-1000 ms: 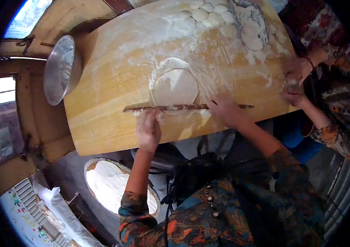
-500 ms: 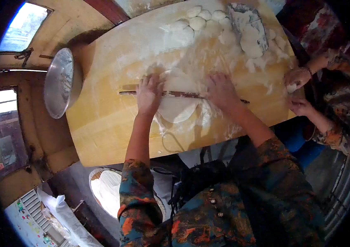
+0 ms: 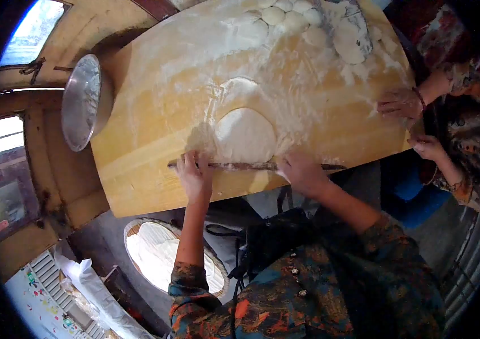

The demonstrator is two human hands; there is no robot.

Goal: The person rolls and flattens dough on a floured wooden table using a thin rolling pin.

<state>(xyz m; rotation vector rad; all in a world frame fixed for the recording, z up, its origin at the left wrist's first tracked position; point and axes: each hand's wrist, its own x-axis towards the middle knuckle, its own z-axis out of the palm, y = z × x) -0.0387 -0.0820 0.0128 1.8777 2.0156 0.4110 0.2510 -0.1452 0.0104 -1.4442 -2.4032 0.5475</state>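
The left hand (image 3: pixel 195 176) and right hand (image 3: pixel 306 173) rest on the rolling pin (image 3: pixel 240 166), 1 toward each end. The left fingers lie over it; the right ones are blurred, and I cannot tell whether either hand closes fully around the wood. The pin's long axis runs left to right across the body, near the near edge of the table (image 3: pixel 149 121). It lies along the near side of the flat dough round (image 3: pixel 245 134), which extends away from the person, ahead of the pin and between the 2 hands. Neither hand is clearly nearer; the dough's left and right sides sit just beside the fingers. Beyond it are loose flour and, at the far side, small dough pieces (image 3: pixel 295 21). The metal bowl (image 3: pixel 81 103) stands tilted well to the left, and another person's hands (image 3: pixel 401 104) are at the right edge. Below left, white sheets (image 3: pixel 152 254) lie on a round tray (image 3: pixel 132 227).
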